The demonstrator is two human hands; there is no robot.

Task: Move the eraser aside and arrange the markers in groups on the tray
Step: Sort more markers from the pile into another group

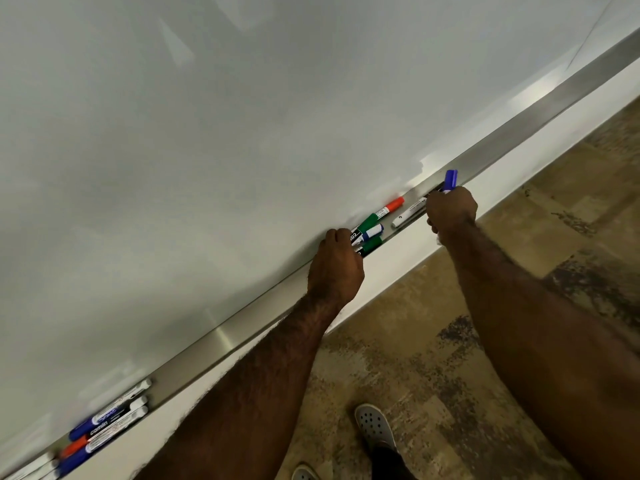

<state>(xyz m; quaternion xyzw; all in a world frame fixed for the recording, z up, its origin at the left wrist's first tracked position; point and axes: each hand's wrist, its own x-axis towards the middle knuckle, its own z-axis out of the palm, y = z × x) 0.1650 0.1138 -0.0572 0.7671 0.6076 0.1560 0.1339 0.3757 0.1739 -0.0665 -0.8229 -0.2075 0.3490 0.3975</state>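
A long metal tray (pixel 242 327) runs along the bottom of the whiteboard. My left hand (pixel 334 268) is closed around a bunch of markers (pixel 369 232) with green and blue caps sticking out to the right. A red-capped marker (pixel 390 208) lies just beyond them in the tray. My right hand (pixel 450 211) grips a blue marker (pixel 450 180) whose cap points up out of the fist. A white marker (pixel 408 213) lies in the tray beside that hand. No eraser is visible.
A group of blue, red and black markers (pixel 104 424) lies at the tray's far left end. The whiteboard (pixel 242 133) fills the upper view. Below are a white wall strip, patterned brown carpet (pixel 485 375) and my shoes (pixel 374 426).
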